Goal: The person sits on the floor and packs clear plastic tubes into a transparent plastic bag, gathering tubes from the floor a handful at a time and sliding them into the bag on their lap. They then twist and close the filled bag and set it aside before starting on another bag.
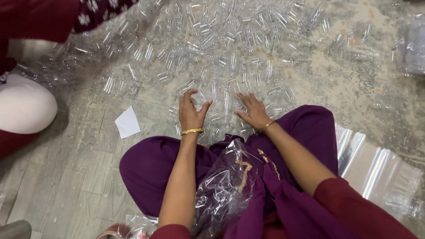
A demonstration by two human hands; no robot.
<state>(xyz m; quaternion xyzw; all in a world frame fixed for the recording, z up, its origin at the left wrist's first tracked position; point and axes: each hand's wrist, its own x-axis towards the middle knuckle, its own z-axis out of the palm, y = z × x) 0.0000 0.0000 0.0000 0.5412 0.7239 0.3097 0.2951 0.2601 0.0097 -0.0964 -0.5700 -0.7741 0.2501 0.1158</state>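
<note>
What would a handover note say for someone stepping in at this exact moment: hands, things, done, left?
Left hand: open, fingers curled onto the small clear plastic tubes heaped on the grey floor, nothing in its grip.
Right hand: open, flat on the near edge of the same heap.
Crumpled clear plastic bag: in the lap on the purple cloth; whether any tubes are in it cannot be told.
Flat clear bags: on the floor at the right.
White paper scrap: left of the hands.
Done: nothing evident. Left: nearly all tubes loose on the floor.
</note>
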